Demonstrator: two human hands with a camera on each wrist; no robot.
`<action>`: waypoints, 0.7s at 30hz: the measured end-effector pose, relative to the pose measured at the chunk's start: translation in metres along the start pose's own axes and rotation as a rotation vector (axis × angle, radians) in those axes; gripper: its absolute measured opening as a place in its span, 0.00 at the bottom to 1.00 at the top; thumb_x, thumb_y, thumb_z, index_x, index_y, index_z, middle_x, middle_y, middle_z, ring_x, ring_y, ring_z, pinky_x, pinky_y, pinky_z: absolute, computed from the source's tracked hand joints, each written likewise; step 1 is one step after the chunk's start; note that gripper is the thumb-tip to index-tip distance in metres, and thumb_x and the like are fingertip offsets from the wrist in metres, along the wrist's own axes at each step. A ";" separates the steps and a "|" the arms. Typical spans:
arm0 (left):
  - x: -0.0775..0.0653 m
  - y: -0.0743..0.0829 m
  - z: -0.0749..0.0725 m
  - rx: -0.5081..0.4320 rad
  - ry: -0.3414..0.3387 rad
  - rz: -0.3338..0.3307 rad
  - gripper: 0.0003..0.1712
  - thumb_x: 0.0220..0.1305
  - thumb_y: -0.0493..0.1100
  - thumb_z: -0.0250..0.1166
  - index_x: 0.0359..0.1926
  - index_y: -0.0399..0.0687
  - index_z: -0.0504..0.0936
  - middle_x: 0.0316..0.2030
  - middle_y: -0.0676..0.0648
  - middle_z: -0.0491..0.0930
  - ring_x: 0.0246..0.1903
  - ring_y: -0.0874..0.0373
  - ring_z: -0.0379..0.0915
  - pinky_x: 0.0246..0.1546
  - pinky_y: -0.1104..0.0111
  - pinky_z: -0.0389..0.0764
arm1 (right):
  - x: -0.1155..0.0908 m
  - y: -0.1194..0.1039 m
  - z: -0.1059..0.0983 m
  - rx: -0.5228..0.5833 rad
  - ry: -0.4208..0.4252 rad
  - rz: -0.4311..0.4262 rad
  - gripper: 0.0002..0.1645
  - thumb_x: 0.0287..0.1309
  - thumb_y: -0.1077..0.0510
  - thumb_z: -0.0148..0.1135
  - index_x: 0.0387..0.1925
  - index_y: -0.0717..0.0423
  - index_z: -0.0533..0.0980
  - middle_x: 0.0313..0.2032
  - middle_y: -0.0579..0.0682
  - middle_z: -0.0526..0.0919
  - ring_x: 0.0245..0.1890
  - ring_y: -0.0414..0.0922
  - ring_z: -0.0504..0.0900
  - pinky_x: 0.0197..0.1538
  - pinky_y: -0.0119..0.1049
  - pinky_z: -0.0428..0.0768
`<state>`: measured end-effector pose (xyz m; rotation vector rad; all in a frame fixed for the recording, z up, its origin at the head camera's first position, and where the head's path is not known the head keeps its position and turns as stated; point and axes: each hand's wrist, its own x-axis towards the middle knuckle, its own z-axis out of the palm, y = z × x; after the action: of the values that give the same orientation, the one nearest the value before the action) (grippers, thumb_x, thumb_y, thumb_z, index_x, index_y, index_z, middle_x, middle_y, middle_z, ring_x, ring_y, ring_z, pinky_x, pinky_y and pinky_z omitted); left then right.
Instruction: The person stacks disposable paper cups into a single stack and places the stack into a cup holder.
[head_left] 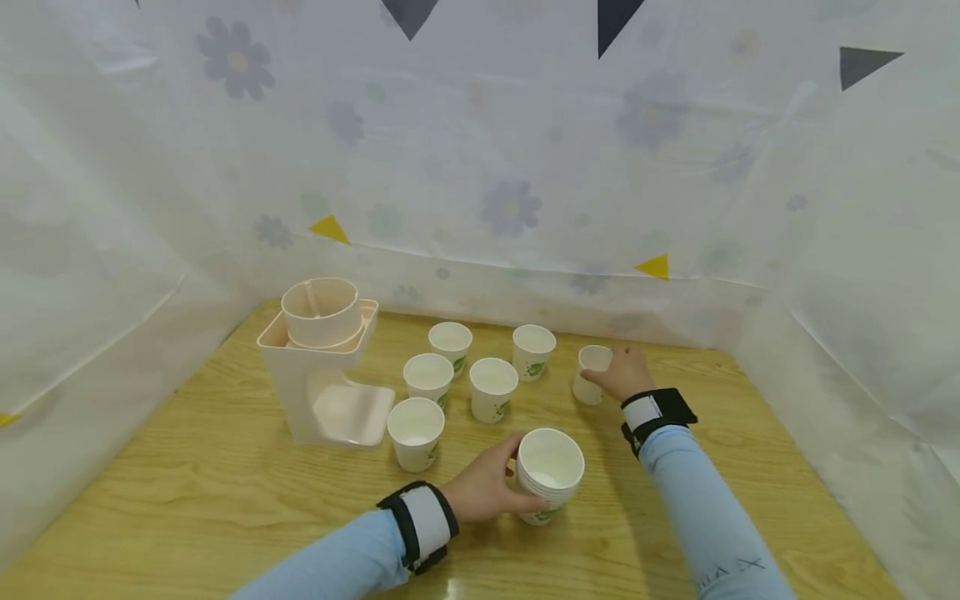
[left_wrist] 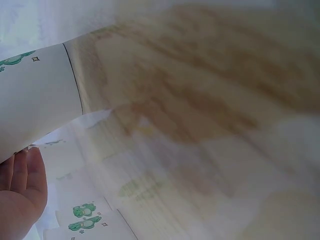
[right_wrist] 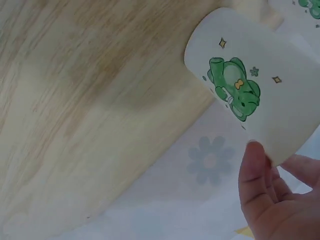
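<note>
My left hand [head_left: 487,487] grips a stack of white paper cups [head_left: 551,460] near the front middle of the table, thumb on the near side and fingers on the far side. Farther back on the right, my right hand [head_left: 628,375] pinches a single paper cup [head_left: 589,385] near its rim. In the right wrist view that cup [right_wrist: 285,100] shows a green bear print, with the fingertips at its rim. Several more paper cups stand upright between the hands and the dispenser, among them a front one [head_left: 416,433] and a back one [head_left: 534,352].
A cream-coloured plastic machine [head_left: 300,383] with a round top container [head_left: 322,312] stands at the left, its tray close to the nearest cups. White flower-print sheeting [head_left: 510,150] encloses the wooden table [head_left: 225,492] at the back and sides.
</note>
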<state>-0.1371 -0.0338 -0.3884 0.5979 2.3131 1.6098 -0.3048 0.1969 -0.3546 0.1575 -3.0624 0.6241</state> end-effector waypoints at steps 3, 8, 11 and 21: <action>0.000 -0.001 0.000 0.005 0.000 0.004 0.42 0.50 0.45 0.72 0.65 0.49 0.63 0.57 0.51 0.72 0.56 0.59 0.68 0.52 0.68 0.72 | -0.008 -0.001 -0.005 0.006 -0.005 -0.011 0.49 0.52 0.40 0.59 0.65 0.68 0.58 0.57 0.75 0.60 0.57 0.67 0.64 0.55 0.59 0.70; 0.001 -0.002 -0.001 0.005 0.001 0.002 0.42 0.50 0.46 0.72 0.64 0.49 0.63 0.57 0.51 0.72 0.55 0.60 0.68 0.52 0.67 0.72 | -0.023 -0.009 -0.022 -0.012 0.003 -0.102 0.49 0.53 0.38 0.59 0.67 0.64 0.58 0.61 0.76 0.57 0.58 0.69 0.64 0.54 0.61 0.70; 0.001 -0.003 -0.002 0.003 0.002 0.003 0.42 0.50 0.46 0.73 0.64 0.49 0.63 0.57 0.51 0.72 0.55 0.60 0.68 0.52 0.67 0.72 | -0.036 -0.019 -0.040 -0.036 -0.006 -0.137 0.51 0.53 0.34 0.58 0.65 0.67 0.59 0.59 0.75 0.59 0.53 0.68 0.69 0.50 0.60 0.73; 0.002 -0.006 0.000 -0.003 -0.002 0.023 0.42 0.50 0.45 0.72 0.64 0.50 0.63 0.57 0.51 0.72 0.55 0.59 0.68 0.52 0.68 0.72 | -0.089 -0.070 -0.094 -0.141 -0.055 -0.211 0.53 0.54 0.27 0.51 0.63 0.67 0.63 0.60 0.73 0.65 0.57 0.67 0.68 0.52 0.60 0.71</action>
<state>-0.1402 -0.0347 -0.3934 0.6269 2.3096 1.6219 -0.2100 0.1778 -0.2434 0.4949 -3.0690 0.3984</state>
